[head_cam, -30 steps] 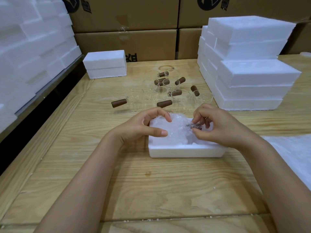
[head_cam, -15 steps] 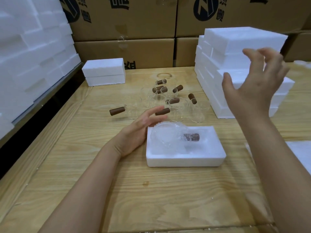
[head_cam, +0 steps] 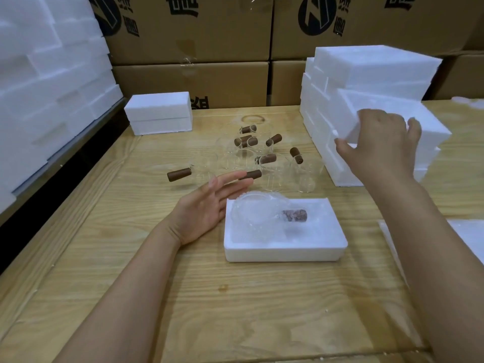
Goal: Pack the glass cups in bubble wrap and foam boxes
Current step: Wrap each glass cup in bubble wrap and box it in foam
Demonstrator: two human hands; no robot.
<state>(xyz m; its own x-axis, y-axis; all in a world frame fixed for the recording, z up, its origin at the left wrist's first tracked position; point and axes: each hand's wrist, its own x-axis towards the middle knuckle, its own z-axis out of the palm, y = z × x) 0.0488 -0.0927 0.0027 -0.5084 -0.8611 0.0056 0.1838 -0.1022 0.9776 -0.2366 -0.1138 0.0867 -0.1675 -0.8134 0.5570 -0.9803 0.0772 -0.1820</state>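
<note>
- Lying in the open foam box (head_cam: 285,251) on the wooden surface (head_cam: 235,310) was a bubble-wrapped glass cup (head_cam: 258,213), its brown handle pointing right.
- The left grip (head_cam: 207,205) was just left of the box, fingers straight and spread, holding nothing.
- The right grip (head_cam: 382,145) clasped a foam piece (head_cam: 433,123) on top of the foam stack (head_cam: 318,120), fingers curled over it and thumb at its near corner.
- Unwrapped glass cups (head_cam: 272,174) stood behind the box.

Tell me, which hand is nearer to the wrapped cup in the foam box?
Left. The left hand lies open just left of the wrapped cup. The right hand is far back, gripping a foam piece on the stack.
</note>
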